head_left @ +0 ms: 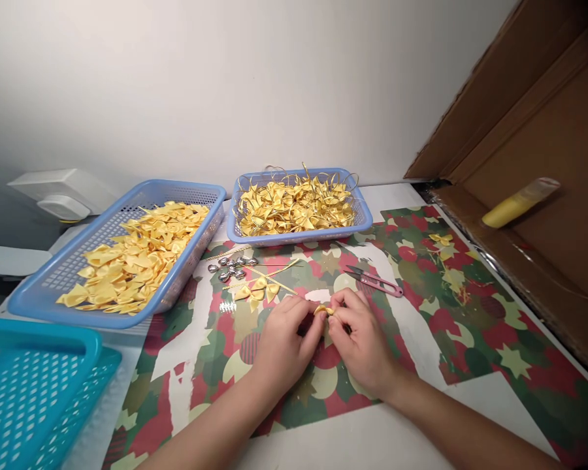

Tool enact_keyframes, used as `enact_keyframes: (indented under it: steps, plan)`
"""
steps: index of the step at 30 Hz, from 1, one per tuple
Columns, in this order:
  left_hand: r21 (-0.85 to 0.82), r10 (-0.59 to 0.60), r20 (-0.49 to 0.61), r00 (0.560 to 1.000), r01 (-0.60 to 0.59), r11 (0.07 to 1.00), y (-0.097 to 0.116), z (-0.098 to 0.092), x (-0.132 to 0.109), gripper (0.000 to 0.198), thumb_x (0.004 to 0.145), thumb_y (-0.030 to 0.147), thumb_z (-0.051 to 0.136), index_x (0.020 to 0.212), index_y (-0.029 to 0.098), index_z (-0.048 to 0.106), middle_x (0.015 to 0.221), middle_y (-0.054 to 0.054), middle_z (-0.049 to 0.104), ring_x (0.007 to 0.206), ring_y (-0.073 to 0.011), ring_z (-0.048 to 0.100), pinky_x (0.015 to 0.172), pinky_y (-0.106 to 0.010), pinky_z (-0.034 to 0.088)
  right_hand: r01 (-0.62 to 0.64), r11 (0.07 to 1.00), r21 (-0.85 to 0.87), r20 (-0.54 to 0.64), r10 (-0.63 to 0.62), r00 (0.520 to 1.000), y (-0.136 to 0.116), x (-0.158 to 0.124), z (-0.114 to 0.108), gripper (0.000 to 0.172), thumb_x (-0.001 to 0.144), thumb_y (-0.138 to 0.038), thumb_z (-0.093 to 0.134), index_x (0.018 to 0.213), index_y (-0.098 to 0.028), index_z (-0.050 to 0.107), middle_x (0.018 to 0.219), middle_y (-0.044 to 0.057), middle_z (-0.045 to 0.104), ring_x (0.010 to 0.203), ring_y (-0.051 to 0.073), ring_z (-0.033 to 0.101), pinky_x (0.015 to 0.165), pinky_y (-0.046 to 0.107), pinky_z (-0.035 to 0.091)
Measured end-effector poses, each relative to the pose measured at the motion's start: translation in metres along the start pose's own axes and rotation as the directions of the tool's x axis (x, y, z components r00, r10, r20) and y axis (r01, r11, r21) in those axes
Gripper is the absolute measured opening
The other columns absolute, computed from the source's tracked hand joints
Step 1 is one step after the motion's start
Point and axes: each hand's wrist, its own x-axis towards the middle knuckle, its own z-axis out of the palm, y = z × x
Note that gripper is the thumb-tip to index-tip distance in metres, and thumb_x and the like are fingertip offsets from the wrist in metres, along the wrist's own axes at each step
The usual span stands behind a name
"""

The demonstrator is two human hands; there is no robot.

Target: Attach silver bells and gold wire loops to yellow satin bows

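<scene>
Between my two hands a small yellow ribbon bow [323,309] is pinched, partly hidden by the fingertips. My left hand [289,333] grips its left side with thumb and forefinger. On the other side, my right hand [360,339] is closed on the bow's right end. Just beyond my left hand lie a few loose yellow bows [257,292] beside gold ties [274,279]. Several small silver bells [231,266] sit in a cluster behind them. To the right of my hands rests a pair of pink-handled thread snips [375,281], blades pointing left.
A blue basket [294,241] of bows with gold ties stands against the wall. Another blue basket [85,321] of yellow bows is at left, with a teal basket [44,329] nearer. Yellow scraps [453,277] lie at right by a cardboard panel [534,130] holding a clear-tipped yellow tube [514,205].
</scene>
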Motion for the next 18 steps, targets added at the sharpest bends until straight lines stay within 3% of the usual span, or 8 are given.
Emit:
enact_keyframes:
  steps: [6,18]
  plan:
    - [-0.068,-0.049,-0.047,0.998,0.045,0.997,-0.0001,-0.0011,0.0001,0.005,0.086,0.020,0.059,0.090,0.020,0.062,0.075,-0.001,0.065,0.064,-0.0133,0.058,0.056,-0.023,0.045,0.012,1.000,-0.012,-0.004,-0.012,1.000,-0.0001,0.0000,-0.0001,0.029,0.085,-0.009,0.043,0.060,-0.018,0.034,0.080,0.003,0.048,0.079,0.016,0.043,0.071,0.030,0.037]
    - [-0.172,-0.045,-0.020,0.999,0.041,0.984,-0.0004,-0.0008,-0.0026,0.010,0.085,0.018,0.059,0.076,0.019,0.064,0.070,-0.002,0.067,0.063,-0.0139,0.060,0.058,-0.025,0.048,0.033,0.998,-0.044,-0.011,-0.033,0.999,0.0014,-0.0004,0.0010,0.029,0.085,-0.007,0.043,0.060,-0.018,0.033,0.079,0.003,0.047,0.078,0.016,0.043,0.070,0.031,0.037]
